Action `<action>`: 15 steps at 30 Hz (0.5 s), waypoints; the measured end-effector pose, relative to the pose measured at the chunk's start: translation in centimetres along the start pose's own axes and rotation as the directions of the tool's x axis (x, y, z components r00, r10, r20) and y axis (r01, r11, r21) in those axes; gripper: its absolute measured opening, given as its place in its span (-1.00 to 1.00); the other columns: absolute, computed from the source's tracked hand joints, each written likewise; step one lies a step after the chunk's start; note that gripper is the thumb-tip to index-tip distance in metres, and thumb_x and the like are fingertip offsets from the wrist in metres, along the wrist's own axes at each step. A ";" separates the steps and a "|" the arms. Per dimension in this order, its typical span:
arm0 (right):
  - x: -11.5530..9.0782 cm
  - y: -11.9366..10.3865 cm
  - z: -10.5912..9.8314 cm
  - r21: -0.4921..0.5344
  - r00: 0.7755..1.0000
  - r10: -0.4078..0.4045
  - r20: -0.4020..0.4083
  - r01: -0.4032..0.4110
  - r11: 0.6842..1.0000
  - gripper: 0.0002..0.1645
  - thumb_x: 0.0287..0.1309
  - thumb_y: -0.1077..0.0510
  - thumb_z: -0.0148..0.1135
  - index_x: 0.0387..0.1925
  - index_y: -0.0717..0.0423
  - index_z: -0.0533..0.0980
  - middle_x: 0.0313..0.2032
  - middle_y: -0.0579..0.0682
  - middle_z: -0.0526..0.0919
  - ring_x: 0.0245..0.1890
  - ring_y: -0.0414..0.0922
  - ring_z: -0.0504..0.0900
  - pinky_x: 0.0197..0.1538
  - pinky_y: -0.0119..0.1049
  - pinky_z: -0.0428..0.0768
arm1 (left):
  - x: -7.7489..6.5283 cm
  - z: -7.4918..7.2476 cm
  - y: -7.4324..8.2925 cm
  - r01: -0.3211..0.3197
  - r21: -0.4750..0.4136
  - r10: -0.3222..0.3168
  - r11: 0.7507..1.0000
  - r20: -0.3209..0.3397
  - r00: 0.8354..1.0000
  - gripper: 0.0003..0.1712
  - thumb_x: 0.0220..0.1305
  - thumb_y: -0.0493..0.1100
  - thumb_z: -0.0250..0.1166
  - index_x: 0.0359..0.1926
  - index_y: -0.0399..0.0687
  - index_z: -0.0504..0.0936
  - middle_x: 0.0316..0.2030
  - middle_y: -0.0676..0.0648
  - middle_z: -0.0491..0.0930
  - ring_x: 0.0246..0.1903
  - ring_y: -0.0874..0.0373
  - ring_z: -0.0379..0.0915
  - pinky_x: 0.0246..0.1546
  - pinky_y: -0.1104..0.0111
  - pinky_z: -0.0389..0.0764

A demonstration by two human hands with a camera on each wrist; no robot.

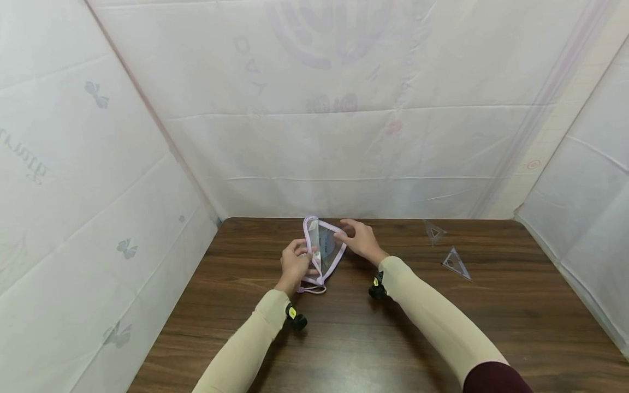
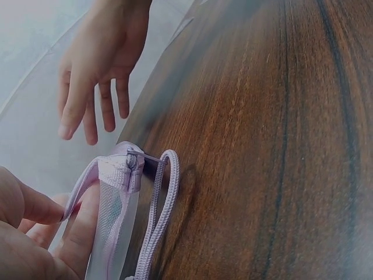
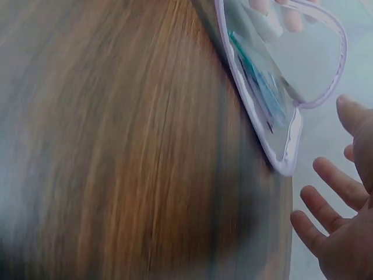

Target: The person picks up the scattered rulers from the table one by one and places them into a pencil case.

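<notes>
A clear zip pouch [image 3: 312,52] with lilac trim stands with its mouth spread at the far middle of the table. My left hand [image 1: 294,265] grips its left side, the edge pinched between thumb and fingers in the left wrist view. Inside the pouch, slim pen-like things [image 3: 262,87], some teal and blue, show through the clear side. A lilac cord loop [image 2: 166,204] hangs from the zip end. My right hand [image 1: 361,240] is beside the pouch's right edge, its fingers spread and apart from the pouch in the right wrist view.
Two clear triangular set squares lie to the right on the brown wooden table [image 1: 344,349]: one [image 1: 434,232] near the back edge, the other [image 1: 457,264] closer. White sheeting [image 1: 368,153] rises behind the table and along both sides.
</notes>
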State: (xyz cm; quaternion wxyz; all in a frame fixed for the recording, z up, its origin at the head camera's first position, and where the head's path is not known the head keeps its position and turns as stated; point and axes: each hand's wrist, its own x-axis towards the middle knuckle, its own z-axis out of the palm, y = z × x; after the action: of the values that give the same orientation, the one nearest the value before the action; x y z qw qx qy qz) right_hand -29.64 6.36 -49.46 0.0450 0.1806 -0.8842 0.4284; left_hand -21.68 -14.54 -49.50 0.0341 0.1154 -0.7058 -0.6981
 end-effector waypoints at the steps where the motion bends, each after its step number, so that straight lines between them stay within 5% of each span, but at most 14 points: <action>1: 0.0 0.2 -0.1 -0.009 1.000 -0.001 0.004 0.001 1.000 -0.29 0.31 -0.08 0.40 0.36 0.18 0.47 0.19 0.18 0.65 0.21 0.14 0.60 0.26 0.11 0.62 | 0.0 0.0 0.0 0.001 0.001 -0.001 1.000 0.000 1.000 -0.52 0.29 -0.55 0.19 0.20 -0.20 0.55 -0.06 -0.25 0.74 -0.42 -0.02 0.74 -0.57 0.12 0.81; 15: -1.2 1.7 -3.2 -0.134 0.998 0.011 0.060 -0.003 0.991 -0.09 0.35 -0.26 0.28 0.54 0.06 0.23 0.33 0.19 0.53 0.39 0.30 0.34 0.44 0.35 0.30 | 0.0 0.1 0.0 -0.011 -0.004 0.011 1.000 0.004 1.000 -0.53 0.28 -0.56 0.19 0.19 -0.22 0.55 -0.06 -0.26 0.74 -0.48 0.05 0.71 -0.59 0.14 0.80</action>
State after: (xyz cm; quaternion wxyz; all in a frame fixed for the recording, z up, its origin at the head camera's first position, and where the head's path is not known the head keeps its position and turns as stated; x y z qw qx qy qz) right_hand -29.40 10.16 -48.94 0.0286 0.1872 -0.9125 0.3627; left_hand -21.68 -14.47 -49.55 0.0369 0.1102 -0.7053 -0.6993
